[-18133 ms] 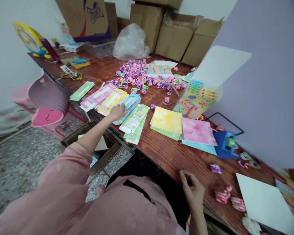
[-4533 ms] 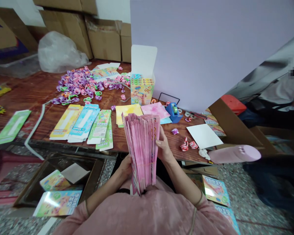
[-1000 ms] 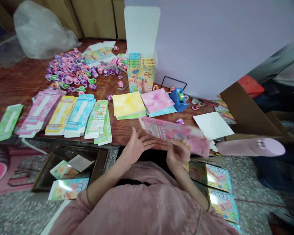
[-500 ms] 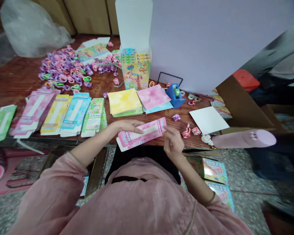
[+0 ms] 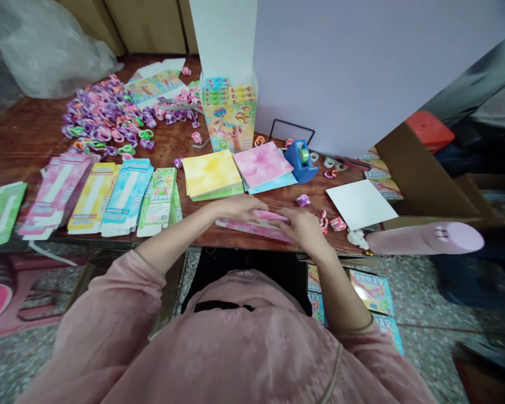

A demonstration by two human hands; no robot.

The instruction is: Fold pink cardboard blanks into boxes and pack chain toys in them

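Note:
Both of my hands grip a pink flat carton (image 5: 252, 225) just above the wooden table's (image 5: 33, 140) near edge. My left hand (image 5: 240, 207) closes over its left end and top. My right hand (image 5: 305, 229) grips its right end. The carton is seen almost edge-on, partly hidden by my fingers. Stacks of flat cartons lie to the left: pink (image 5: 56, 188), yellow (image 5: 93, 193), blue (image 5: 126, 193) and green (image 5: 162, 199).
Yellow (image 5: 210, 174) and pink (image 5: 261, 164) card piles, a blue tape dispenser (image 5: 303, 161), a white sheet (image 5: 361, 203) and an open display box (image 5: 230, 112) lie beyond my hands. A heap of plastic rings (image 5: 105, 115) lies far left. Printed boxes (image 5: 372, 292) are on the floor.
The pink carton lay flat and face up under my hands half a second ago; it is now turned nearly edge-on and both hands have closed on it.

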